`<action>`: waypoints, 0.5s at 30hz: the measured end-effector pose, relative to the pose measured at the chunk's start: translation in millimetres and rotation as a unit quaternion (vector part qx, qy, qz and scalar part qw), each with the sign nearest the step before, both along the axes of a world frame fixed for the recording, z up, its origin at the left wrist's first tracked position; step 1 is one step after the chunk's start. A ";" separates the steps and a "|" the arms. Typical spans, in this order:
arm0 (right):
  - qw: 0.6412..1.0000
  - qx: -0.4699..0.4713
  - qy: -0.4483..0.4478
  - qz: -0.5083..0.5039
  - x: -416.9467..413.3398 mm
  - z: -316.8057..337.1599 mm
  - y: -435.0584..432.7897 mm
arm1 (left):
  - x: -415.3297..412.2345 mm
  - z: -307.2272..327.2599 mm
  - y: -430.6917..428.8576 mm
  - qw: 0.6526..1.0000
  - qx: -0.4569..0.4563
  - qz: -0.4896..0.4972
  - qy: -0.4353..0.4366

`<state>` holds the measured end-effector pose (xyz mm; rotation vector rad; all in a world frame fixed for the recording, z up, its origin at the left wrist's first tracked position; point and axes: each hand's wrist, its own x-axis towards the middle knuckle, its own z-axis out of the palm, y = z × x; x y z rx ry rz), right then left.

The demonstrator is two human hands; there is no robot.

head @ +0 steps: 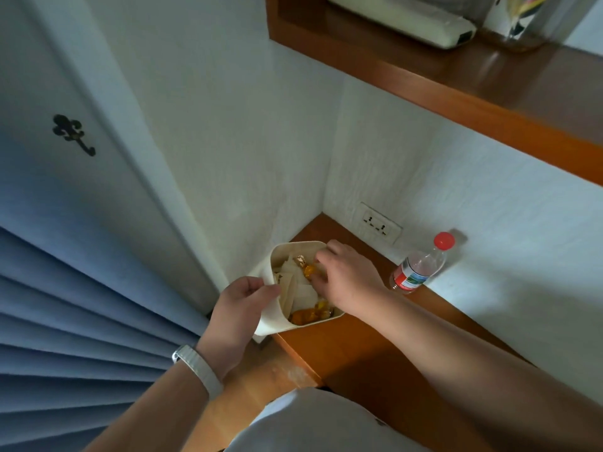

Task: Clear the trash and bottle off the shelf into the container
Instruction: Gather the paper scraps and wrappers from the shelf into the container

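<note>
Left hand (243,305) clamped on the near-left wall of a cream plastic container (295,246), the wall pinched between thumb and curled fingers. Pale wristband (199,370) on that wrist. Container tilted, at the left end of the lower wooden shelf (359,347) and partly past its edge. Cannot tell whether resting on the wood or carried by the grip alone.

Right hand (346,278) reaching in over the container's right rim, opposite the left grip, fingers (321,256) curled downward into the trash. Cannot tell whether pinching anything or merely touching it, with the fingertips hidden behind knuckles and litter.

Inside, between the two hands: white paper scraps (293,288) piled in the middle. A gold-and-orange sweet wrapper (305,267) just beside the right fingertips. More orange wrappers (306,316) in the near corner, below the right wrist.

Clear plastic bottle (419,265) with red cap and red-and-white label, standing on the same shelf, to the right of the right hand and apart from both hands, close against the white wall.

Beyond the right hand, a double wall socket (380,225) low in the wall, above the shelf's back corner. Higher up, a second wooden shelf (456,93) bearing a white device (408,21). Left of the left hand, a pleated blue curtain (65,321). Above that, a dark ornate hook (73,133) on a pale panel.
</note>
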<state>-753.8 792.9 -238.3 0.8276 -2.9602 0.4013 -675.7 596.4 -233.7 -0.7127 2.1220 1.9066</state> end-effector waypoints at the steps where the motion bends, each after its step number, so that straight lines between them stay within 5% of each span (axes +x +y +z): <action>1: 1.000 -0.007 -0.006 0.000 0.3 0.8 2.9 | -0.3 -1.3 -0.7 1.000 -0.003 0.002 -0.001; 10: 0.993 -0.071 -0.039 -0.087 5.5 7.3 54.2 | -8.4 -8.5 2.9 1.000 0.005 0.007 -0.006; 15: 0.989 -0.059 0.047 -0.128 15.8 13.3 93.8 | -9.9 -4.9 14.4 1.000 -0.004 0.000 -0.008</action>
